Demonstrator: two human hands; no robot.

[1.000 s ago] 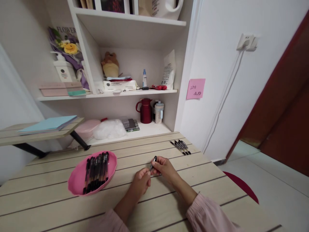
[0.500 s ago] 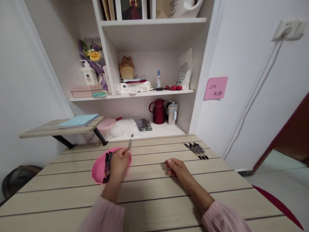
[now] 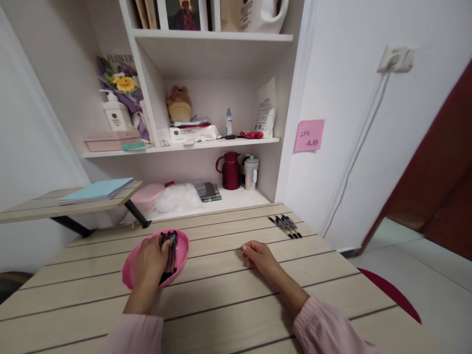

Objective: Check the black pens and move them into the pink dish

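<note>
In the head view my left hand [image 3: 149, 260] reaches into a pink scalloped dish [image 3: 181, 260] at the left of the table. Its fingers and thumb are closed at the upper end of a black pen, beside several black pens [image 3: 172, 250] lying lengthwise in the dish. The fingertips are partly hidden, so the grip shows only in part. My right hand [image 3: 260, 255] rests on the table with its fingers curled together and no object visible in them. Beyond it, at the far right, several more black pens [image 3: 284, 226] lie side by side.
A small raised shelf [image 3: 33, 209] with blue paper [image 3: 98, 190] stands at the back left. Behind the table is a white shelf unit [image 3: 221, 145] with a red jug [image 3: 231, 170] and a cup [image 3: 251, 172]. A pink note [image 3: 309, 135] sticks to the wall.
My left hand has lowered into the dish and moved left; the pen it held upright above the rim is now down among the others. My right hand stays curled. The view has shifted right.
</note>
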